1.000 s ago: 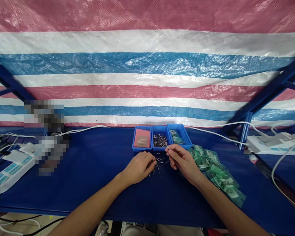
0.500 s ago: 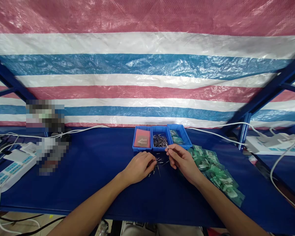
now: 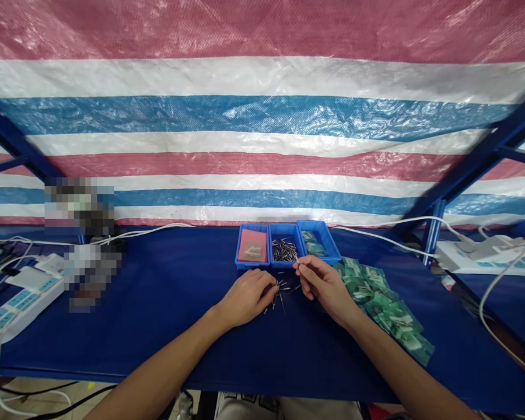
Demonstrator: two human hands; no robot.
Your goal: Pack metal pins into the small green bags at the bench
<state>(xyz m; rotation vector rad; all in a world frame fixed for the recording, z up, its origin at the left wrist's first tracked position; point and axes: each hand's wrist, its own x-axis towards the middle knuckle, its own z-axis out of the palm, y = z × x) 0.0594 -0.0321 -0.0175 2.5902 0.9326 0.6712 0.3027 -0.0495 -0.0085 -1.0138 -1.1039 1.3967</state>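
My left hand [image 3: 246, 297] rests on the blue table top [image 3: 170, 315] with its fingers curled down over a small scatter of thin metal pins [image 3: 282, 291]. My right hand [image 3: 324, 284] hovers just right of the pins, thumb and forefinger pinched together near the front edge of the middle blue bin [image 3: 284, 252], which holds more metal pins. What the pinch holds is too small to make out. The left blue bin [image 3: 252, 248] holds a pink packet; the right blue bin [image 3: 318, 242] holds green packets.
A spread of small green packets [image 3: 385, 309] lies on the table to the right of my right hand. White power strips [image 3: 20, 300] with cables sit at the far left, another power strip [image 3: 481, 256] at the far right. A striped tarp [image 3: 262, 116] backs the table.
Both hands stay almost still over the pins; the view has shifted very slightly.
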